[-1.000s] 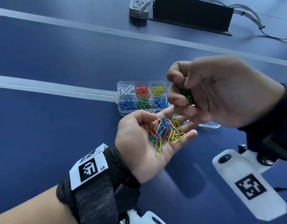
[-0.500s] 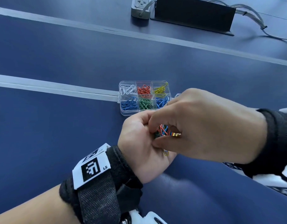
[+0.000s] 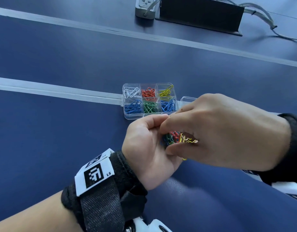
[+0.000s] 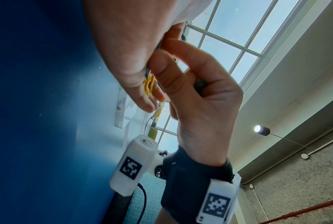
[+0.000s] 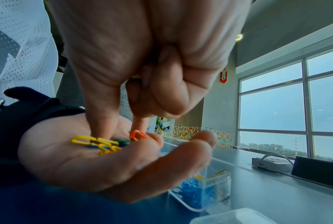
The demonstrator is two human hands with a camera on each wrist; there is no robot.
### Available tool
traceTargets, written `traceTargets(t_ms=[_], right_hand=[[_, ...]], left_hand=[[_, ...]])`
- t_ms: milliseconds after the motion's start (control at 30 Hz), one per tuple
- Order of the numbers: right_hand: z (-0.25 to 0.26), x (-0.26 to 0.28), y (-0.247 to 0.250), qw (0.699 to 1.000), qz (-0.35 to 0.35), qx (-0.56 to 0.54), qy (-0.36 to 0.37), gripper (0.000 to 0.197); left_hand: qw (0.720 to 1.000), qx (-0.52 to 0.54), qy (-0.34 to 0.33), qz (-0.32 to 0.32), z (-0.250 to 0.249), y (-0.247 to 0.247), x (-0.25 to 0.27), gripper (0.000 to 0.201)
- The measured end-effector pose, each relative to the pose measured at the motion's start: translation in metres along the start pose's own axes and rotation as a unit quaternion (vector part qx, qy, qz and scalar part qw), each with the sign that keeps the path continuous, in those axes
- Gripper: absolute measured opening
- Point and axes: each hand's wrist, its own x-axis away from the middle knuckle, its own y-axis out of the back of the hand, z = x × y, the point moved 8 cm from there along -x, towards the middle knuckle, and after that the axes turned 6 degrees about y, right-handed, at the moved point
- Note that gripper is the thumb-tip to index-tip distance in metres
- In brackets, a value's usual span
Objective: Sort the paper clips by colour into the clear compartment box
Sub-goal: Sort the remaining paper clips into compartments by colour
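My left hand lies palm up, just in front of the clear compartment box. In the palm sits a mixed pile of paper clips, yellow, red, blue and green. From the right, my right hand covers the pile, its thumb and forefinger down among the clips. Its other fingers are curled on a few green clips, also visible in the right wrist view as green clips. The box holds white, red, yellow, blue and green clips in separate compartments.
The box's clear lid lies open on its right, partly behind my right hand. A pale stripe crosses the blue table up to the box. Far back stand a power strip, a black cable housing and grey cables.
One second ago my right hand hovered above the palm with the green clips. It has come down onto the pile. Since half a second ago it has barely moved.
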Motion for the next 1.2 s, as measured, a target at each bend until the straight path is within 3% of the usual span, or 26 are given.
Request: traceTargets(t_ms=[267, 467, 567, 667, 833, 1200], right_hand=[[-0.005, 0.001, -0.001, 1.0, -0.008, -0.012, -0.001, 0.019], [-0.004, 0.006, 0.011, 0.997, -0.074, -0.029, 0.018, 0.014], [-0.005, 0.008, 0.025, 0.992, -0.12, -0.043, 0.014, 0.013], [-0.021, 0.004, 0.037, 0.987, -0.136, -0.075, -0.039, 0.016], [-0.057, -0.026, 0.031, 0.983, -0.079, -0.091, -0.141, 0.012], [-0.044, -0.058, 0.022, 0.99, 0.013, -0.073, -0.121, 0.018]], left_hand=[[0.998, 0.029, -0.012, 0.055, -0.001, -0.01, 0.0, 0.039], [0.997, 0.066, 0.001, 0.036, -0.003, -0.012, 0.002, 0.014], [0.997, 0.071, -0.002, 0.043, -0.001, -0.008, -0.001, 0.029], [1.0, 0.011, 0.008, 0.023, 0.004, -0.003, -0.002, 0.028], [0.998, -0.013, 0.05, 0.029, 0.015, -0.003, -0.001, 0.03], [0.999, 0.018, 0.032, 0.015, 0.006, 0.001, -0.003, 0.032]])
